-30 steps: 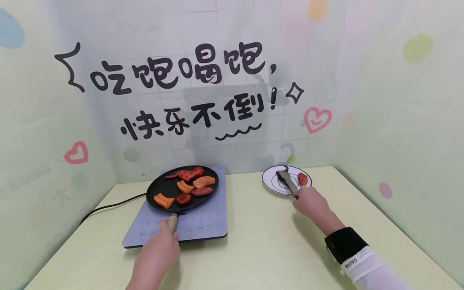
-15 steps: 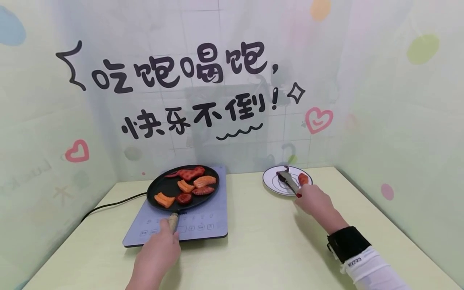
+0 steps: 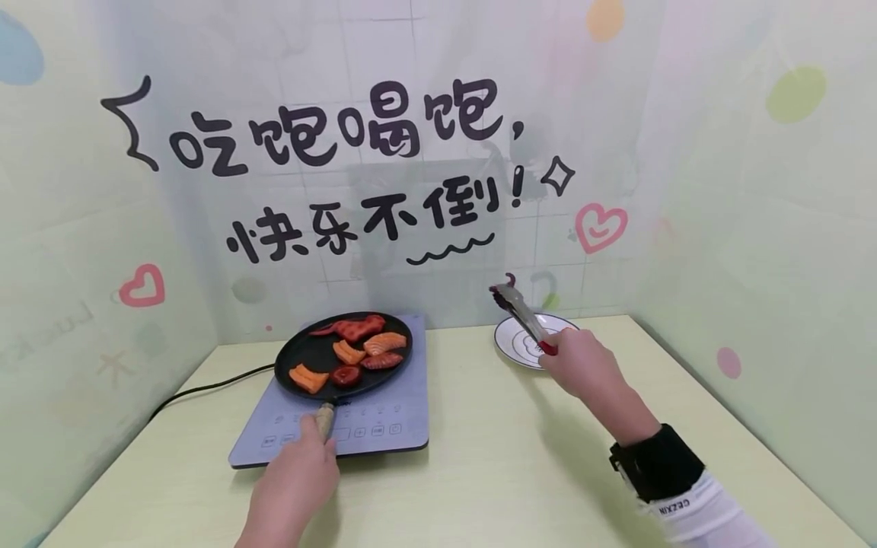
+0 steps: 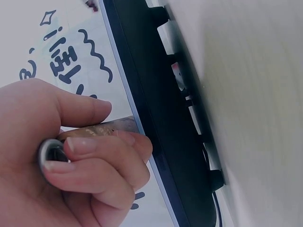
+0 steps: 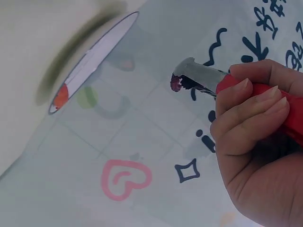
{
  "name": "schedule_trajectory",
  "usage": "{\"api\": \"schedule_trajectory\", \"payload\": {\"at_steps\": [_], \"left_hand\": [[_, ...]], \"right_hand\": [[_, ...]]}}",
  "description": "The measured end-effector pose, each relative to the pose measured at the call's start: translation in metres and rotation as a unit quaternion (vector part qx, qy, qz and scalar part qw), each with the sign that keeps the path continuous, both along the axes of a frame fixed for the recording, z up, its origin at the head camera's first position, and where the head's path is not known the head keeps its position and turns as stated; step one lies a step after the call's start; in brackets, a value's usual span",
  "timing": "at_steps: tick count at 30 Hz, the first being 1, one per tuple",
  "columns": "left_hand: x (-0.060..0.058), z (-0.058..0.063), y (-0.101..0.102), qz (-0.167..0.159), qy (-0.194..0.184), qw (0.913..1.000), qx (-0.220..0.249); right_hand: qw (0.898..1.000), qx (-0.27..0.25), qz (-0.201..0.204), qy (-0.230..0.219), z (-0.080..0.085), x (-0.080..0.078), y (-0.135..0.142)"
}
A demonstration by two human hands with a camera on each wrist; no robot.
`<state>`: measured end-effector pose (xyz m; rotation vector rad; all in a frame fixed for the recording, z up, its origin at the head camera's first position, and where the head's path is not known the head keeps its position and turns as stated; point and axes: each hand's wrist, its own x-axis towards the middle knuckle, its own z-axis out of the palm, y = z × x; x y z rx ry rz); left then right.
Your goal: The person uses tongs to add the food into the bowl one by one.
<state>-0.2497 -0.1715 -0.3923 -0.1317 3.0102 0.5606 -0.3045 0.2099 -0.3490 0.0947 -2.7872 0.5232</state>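
My left hand [image 3: 294,479] grips the wooden handle [image 3: 325,418] of a round black frying pan [image 3: 308,354]. Several food pieces lie in the pan, among them a salmon slice [image 3: 386,344] and a red flat piece [image 3: 358,329]. In the right wrist view, my right hand [image 5: 258,113] curls round the red grip of metal tongs [image 5: 201,74]. A small dark purplish-red curled piece [image 3: 510,278] is at the tips of the tongs, raised above a white plate [image 3: 508,342]. An orange-red piece [image 5: 61,97] stays on that plate, mostly hidden by my hand in the head view.
Under the pan is a flat induction cooktop [image 3: 407,415] with a black cable [image 3: 205,390] running off to the left. The pale table [image 3: 466,472] ends at a printed backdrop [image 3: 445,289] behind and on both sides.
The tongs have risen from the plate and shifted slightly left, lifting the dark curled piece with them. My left hand and the pan have stayed in place.
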Motion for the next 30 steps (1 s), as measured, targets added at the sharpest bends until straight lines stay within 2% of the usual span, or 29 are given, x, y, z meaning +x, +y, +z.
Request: {"api": "schedule_trajectory", "payload": {"at_steps": [7, 17, 22, 25, 30], "left_hand": [[0.000, -0.001, -0.001, -0.001, -0.004, 1.0000, 0.003], [0.000, 0.000, -0.001, -0.002, -0.001, 1.0000, -0.001], [-0.001, -0.001, -0.001, 0.004, -0.008, 1.0000, 0.003], [0.000, -0.001, -0.001, 0.005, -0.011, 0.9999, 0.004], [0.001, 0.000, -0.001, 0.004, -0.011, 0.9999, 0.006]], "right_hand": [[0.999, -0.020, 0.025, 0.013, 0.020, 0.013, -0.028], [0.994, -0.088, 0.065, -0.006, 0.030, 0.016, -0.083], [0.987, -0.081, 0.136, 0.018, 0.025, 0.018, -0.110], [0.981, -0.085, 0.176, 0.015, 0.017, 0.020, -0.125], [0.975, -0.084, 0.204, -0.006, 0.003, 0.025, -0.143]]}}
